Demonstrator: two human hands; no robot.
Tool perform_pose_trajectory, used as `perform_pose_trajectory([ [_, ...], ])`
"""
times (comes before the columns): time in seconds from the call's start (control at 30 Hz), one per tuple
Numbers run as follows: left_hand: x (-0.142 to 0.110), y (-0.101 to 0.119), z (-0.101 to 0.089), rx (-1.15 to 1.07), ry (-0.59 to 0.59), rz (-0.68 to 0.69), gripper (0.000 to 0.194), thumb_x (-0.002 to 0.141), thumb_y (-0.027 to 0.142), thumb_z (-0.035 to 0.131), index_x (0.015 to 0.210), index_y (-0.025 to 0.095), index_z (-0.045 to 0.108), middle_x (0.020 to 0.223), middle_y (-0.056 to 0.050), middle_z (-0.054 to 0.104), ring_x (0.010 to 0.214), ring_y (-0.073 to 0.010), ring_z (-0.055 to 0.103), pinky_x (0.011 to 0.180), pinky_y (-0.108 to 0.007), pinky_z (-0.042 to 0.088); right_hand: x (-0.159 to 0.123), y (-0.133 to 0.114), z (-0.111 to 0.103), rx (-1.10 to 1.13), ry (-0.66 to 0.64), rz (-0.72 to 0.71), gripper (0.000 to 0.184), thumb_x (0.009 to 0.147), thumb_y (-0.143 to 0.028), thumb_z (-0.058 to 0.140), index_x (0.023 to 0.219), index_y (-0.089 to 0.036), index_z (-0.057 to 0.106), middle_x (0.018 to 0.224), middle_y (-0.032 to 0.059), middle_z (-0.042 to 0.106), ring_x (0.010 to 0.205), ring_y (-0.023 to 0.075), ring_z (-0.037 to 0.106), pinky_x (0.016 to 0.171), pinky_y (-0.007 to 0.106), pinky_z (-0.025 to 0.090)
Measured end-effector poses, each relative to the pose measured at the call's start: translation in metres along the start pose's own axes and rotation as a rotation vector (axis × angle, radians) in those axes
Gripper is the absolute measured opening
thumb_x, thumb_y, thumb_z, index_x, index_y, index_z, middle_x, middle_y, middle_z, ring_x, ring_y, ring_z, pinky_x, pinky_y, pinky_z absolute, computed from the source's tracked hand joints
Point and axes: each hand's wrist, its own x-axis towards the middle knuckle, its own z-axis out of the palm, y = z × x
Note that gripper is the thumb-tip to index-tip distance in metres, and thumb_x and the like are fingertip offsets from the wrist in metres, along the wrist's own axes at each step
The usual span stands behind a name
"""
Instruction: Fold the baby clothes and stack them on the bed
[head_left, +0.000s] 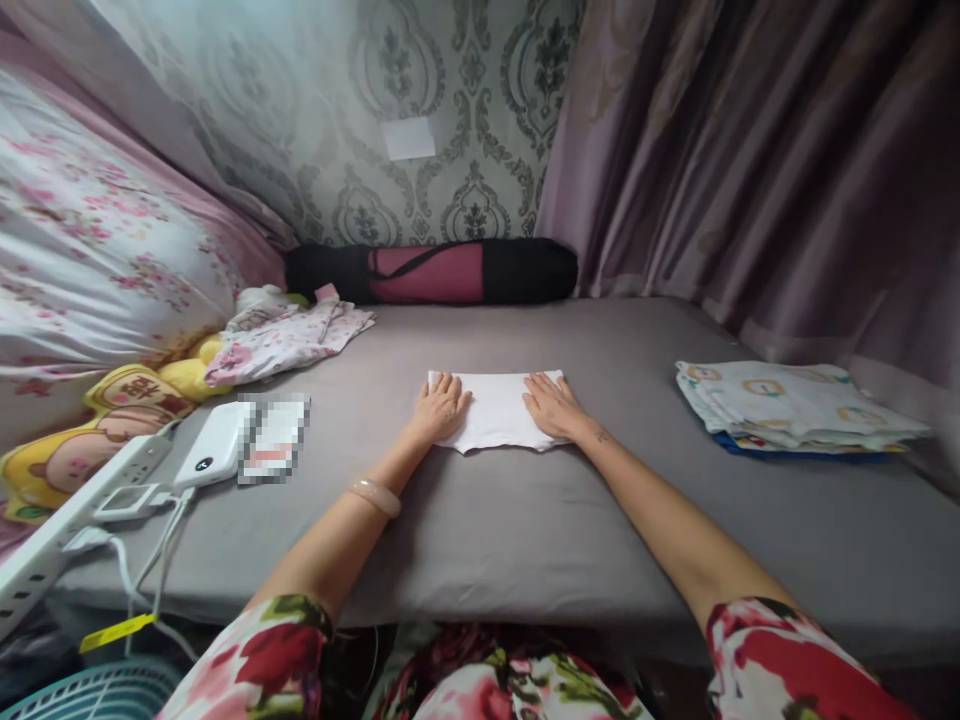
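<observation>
A white folded cloth point(496, 412) lies flat on the grey bed sheet point(517, 540) in front of me. My left hand point(442, 407) rests palm down on its left side, fingers stretched forward. On its right side lies my right hand point(553, 405), also flat with the fingers extended. Both hands press on the fabric and grip nothing. The cloth's far edge looks straight, while its near edge is slightly wavy. What kind of cloth item it is I cannot make out.
A stack of folded patterned cloths point(787, 400) sits at the right. To the left are a white power bank point(216, 445), a power strip point(90, 520) with cables, a yellow plush toy point(97, 440) and a crumpled floral cloth point(292, 340). A long black-and-pink bag point(431, 272) lies along the wall.
</observation>
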Motion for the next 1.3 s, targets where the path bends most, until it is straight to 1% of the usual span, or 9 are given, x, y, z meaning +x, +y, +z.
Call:
perform_pose_trajectory([
  [0.2,0.0,-0.011,-0.004,0.014,-0.001,-0.041,0.058,0.1,0.044,0.019,0.145,0.012,0.035,0.155,-0.015,0.031,0.145,-0.0275,0.023,0.118,-0.049,0.018,-0.003,0.012,-0.009,-0.018,0.037,0.022,0.062,0.098,-0.039,0.018,0.148,-0.007,0.033,0.157,0.0133,0.027,0.146,0.0249,0.019,0.119,0.049,0.008],
  [0.33,0.001,-0.018,-0.001,0.003,-0.021,-0.063,0.058,0.099,0.043,0.019,0.144,0.011,0.036,0.155,-0.015,0.031,0.146,-0.0271,0.022,0.117,-0.048,0.019,-0.001,0.021,-0.004,-0.026,0.05,0.064,0.063,0.098,-0.04,0.016,0.148,-0.005,0.032,0.156,0.0143,0.027,0.146,0.0256,0.018,0.118,0.049,0.009],
  [0.5,0.001,-0.022,0.005,-0.056,-0.047,-0.08,0.058,0.099,0.044,0.021,0.145,0.01,0.034,0.155,-0.016,0.03,0.146,-0.0279,0.021,0.116,-0.047,0.022,0.001,0.025,0.006,-0.022,0.043,0.086,0.063,0.098,-0.041,0.015,0.149,-0.007,0.032,0.157,0.0133,0.027,0.146,0.0255,0.018,0.118,0.049,0.014],
  [0.63,0.004,-0.026,0.01,-0.093,-0.038,-0.074,0.058,0.099,0.044,0.022,0.144,0.011,0.036,0.156,-0.015,0.03,0.146,-0.0282,0.021,0.117,-0.048,0.021,0.002,0.027,0.007,-0.018,0.034,0.095,0.063,0.099,-0.041,0.015,0.149,-0.008,0.031,0.157,0.013,0.026,0.146,0.0256,0.018,0.117,0.05,0.014],
  [0.73,0.005,-0.03,0.013,-0.138,-0.027,-0.078,0.057,0.098,0.045,0.025,0.144,0.013,0.037,0.156,-0.013,0.03,0.146,-0.026,0.021,0.117,-0.046,0.02,0.002,0.027,0.004,-0.017,0.011,0.097,0.062,0.099,-0.042,0.015,0.15,-0.009,0.031,0.157,0.0127,0.025,0.146,0.0259,0.017,0.116,0.052,0.014],
  [0.87,0.003,-0.035,0.011,-0.184,-0.013,-0.081,0.056,0.097,0.046,0.031,0.143,0.016,0.039,0.155,-0.012,0.033,0.145,-0.0238,0.024,0.118,-0.044,0.021,-0.001,0.015,0.0,-0.047,0.024,0.08,0.061,0.099,-0.041,0.018,0.148,-0.007,0.033,0.156,0.0156,0.027,0.145,0.0274,0.019,0.117,0.054,0.01],
  [1.0,0.001,-0.034,0.007,-0.212,-0.001,-0.081,0.055,0.096,0.046,0.034,0.141,0.016,0.041,0.154,-0.012,0.035,0.144,-0.0241,0.026,0.118,-0.044,0.021,-0.006,-0.015,-0.001,-0.056,0.054,-0.029,0.061,0.099,-0.04,0.019,0.148,-0.007,0.032,0.157,0.0156,0.026,0.146,0.0266,0.017,0.117,0.053,0.006],
  [1.13,-0.003,-0.027,0.006,-0.143,0.035,-0.059,0.052,0.097,0.044,0.03,0.138,0.016,0.043,0.153,-0.013,0.037,0.143,-0.0247,0.028,0.116,-0.044,0.024,-0.008,-0.038,0.001,-0.027,0.035,-0.088,0.061,0.099,-0.041,0.019,0.149,-0.008,0.032,0.158,0.015,0.022,0.147,0.0261,0.014,0.118,0.052,0.006],
  [1.3,-0.009,-0.017,0.003,0.04,0.151,-0.013,0.052,0.098,0.039,0.022,0.136,0.01,0.045,0.151,-0.019,0.036,0.145,-0.0283,0.022,0.118,-0.05,0.012,-0.007,-0.042,0.003,0.004,-0.01,-0.062,0.061,0.099,-0.041,0.02,0.15,-0.01,0.03,0.157,0.0126,0.025,0.146,0.0255,0.017,0.118,0.05,0.011],
])
